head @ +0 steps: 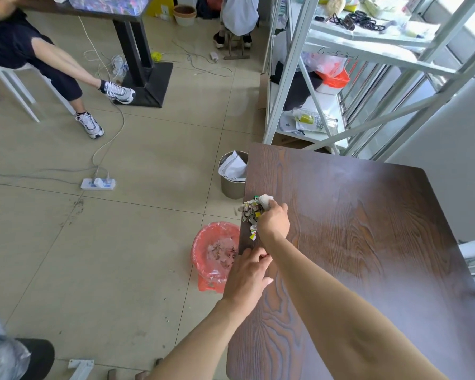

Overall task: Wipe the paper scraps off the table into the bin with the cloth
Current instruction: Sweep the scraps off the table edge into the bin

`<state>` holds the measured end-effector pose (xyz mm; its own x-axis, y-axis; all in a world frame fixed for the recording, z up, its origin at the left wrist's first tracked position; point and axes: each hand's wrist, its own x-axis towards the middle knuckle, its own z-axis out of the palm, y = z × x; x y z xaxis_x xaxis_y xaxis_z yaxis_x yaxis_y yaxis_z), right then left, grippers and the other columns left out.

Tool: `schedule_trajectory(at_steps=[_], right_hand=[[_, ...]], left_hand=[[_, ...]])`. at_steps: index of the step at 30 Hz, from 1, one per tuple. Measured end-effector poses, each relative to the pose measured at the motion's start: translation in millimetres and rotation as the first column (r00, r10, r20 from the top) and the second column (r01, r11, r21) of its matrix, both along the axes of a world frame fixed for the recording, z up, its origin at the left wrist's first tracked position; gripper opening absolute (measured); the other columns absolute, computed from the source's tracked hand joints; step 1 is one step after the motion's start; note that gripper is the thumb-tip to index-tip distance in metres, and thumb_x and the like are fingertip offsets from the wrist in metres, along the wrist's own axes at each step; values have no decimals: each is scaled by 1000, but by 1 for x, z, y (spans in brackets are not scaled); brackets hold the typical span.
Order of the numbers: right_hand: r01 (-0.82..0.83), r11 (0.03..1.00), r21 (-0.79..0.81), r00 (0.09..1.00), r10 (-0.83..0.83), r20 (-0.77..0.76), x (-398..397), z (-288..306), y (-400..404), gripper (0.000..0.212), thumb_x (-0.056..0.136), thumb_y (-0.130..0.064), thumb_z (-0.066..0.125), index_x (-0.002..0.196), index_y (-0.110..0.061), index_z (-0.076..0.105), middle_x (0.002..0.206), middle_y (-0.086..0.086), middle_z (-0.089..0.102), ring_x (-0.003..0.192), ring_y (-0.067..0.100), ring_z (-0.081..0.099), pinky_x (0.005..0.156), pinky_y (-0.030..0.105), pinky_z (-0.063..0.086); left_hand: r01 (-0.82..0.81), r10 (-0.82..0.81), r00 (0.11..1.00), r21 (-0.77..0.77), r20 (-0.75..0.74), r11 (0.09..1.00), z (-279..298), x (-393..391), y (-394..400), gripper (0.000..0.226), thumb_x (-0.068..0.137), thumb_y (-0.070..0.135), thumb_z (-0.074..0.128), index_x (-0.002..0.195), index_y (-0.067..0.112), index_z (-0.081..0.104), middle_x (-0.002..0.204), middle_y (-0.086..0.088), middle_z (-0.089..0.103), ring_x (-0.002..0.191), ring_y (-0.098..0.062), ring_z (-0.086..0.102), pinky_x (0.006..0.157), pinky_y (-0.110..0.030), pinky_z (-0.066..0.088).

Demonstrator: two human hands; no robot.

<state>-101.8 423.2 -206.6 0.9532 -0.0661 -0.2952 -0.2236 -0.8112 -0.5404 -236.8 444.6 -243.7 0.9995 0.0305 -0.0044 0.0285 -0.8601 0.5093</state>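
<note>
**Scraps heaped at the table's left edge**

The paper scraps [250,213] lie in a small mixed-colour heap right on the left edge of the dark wood-grain table [368,229], a few trailing toward the person along that edge. The right hand [274,222] sits just beside the heap on its inner side, fingers curled shut around a white cloth [266,200] whose bunched end pokes out past the knuckles and touches the scraps. The left hand [248,272] is nearer the person, lying at the same table edge with fingers loosely bent; whether it grips the edge or anything else cannot be told.

On the floor below and just left of the edge stands a red bin [203,242] lined with a clear bag, some scraps already inside. It is nearer the left hand than the heap. A metal bucket [232,185] with crumpled paper stands farther along the edge.
</note>
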Motion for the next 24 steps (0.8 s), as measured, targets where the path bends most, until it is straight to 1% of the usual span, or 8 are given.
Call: schedule_trajectory(at_steps=[3,6,10,13,15,18,21,24], right_hand=[[-98,995,-7,995,98,30,4,-2,2,46,83,0,41,122,-17,58,115,14,48,93,38,61,74,34,43],[-169,985,-29,985,170,39,8,-3,6,49,85,0,40,128,-19,56,117,13,48,93,38,61,78,35,46],[-229,973,-33,972,230,42,11,-5,19,47,85,0,43,125,-19,58,117,12,48,92,36,62,72,31,42],[-254,967,-27,966,255,49,12,-7,27,46,84,1,42,123,-17,59,116,12,49,89,37,62,69,30,39],[-274,961,-27,960,275,50,12,-7,31,44,84,0,43,122,-17,59,117,12,49,89,38,62,69,31,40],[-313,948,-57,948,316,46,13,-7,36,40,85,-4,47,119,-16,61,118,13,48,92,38,62,70,33,42],[-366,924,-108,926,373,51,13,-8,41,27,87,-11,55,113,-11,63,117,14,48,94,38,60,70,35,44],[-409,900,-152,906,420,48,14,-10,46,27,86,-10,58,112,-10,63,118,13,47,98,36,58,72,36,47]], left_hand=[[-31,31,999,4,11,1000,-1,5,0,42,71,29,75,109,20,60,107,6,55,91,-21,53,80,-35,51],[-48,48,999,-4,22,999,-1,7,-1,40,70,26,75,106,20,62,108,5,56,90,-21,54,78,-35,51],[-42,43,998,-29,36,999,0,9,-1,36,73,20,71,107,15,62,120,1,55,97,-24,52,86,-37,48],[-35,37,998,-40,58,999,0,11,0,31,71,16,68,102,14,62,115,-4,58,96,-27,54,83,-40,49],[-29,31,998,-41,52,999,-1,11,0,33,73,17,64,106,14,61,114,-4,59,100,-26,54,89,-40,48],[-38,39,998,-46,40,998,-6,13,0,35,77,18,60,112,15,60,119,-3,58,112,-25,51,97,-40,44],[-50,52,998,-56,31,997,-10,14,-1,30,80,18,57,110,14,60,119,-2,57,116,-24,49,98,-41,43],[-50,51,998,-30,31,998,-11,14,-2,28,82,19,53,109,15,60,119,-2,56,118,-23,48,99,-41,42]])
